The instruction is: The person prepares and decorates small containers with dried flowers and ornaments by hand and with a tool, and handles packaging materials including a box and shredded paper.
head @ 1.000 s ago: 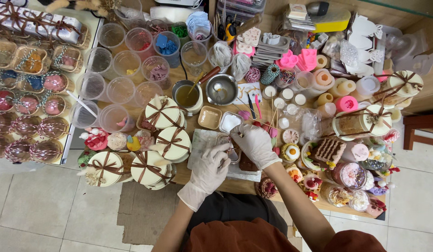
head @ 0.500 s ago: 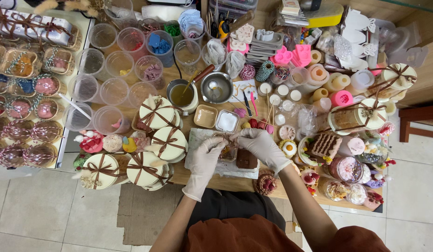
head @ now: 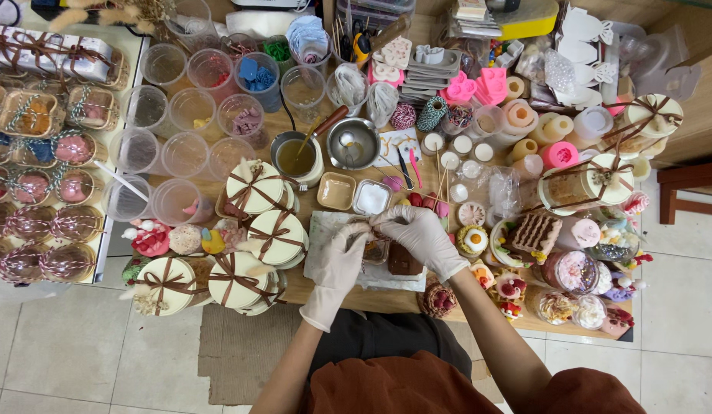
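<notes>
We see both gloved hands, left hand (head: 339, 264) and right hand (head: 422, 235), grasping a small clear container (head: 375, 249) above the cluttered desk (head: 325, 285).

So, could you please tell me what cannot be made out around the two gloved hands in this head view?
- Small clear container: mostly covered by the left hand and right hand; its contents cannot be told.
- Whatever the fingers pinch: too small and hidden by the gloves.
- Brown block: partly under the right hand.
- White mat: its middle is hidden by both hands.
</notes>
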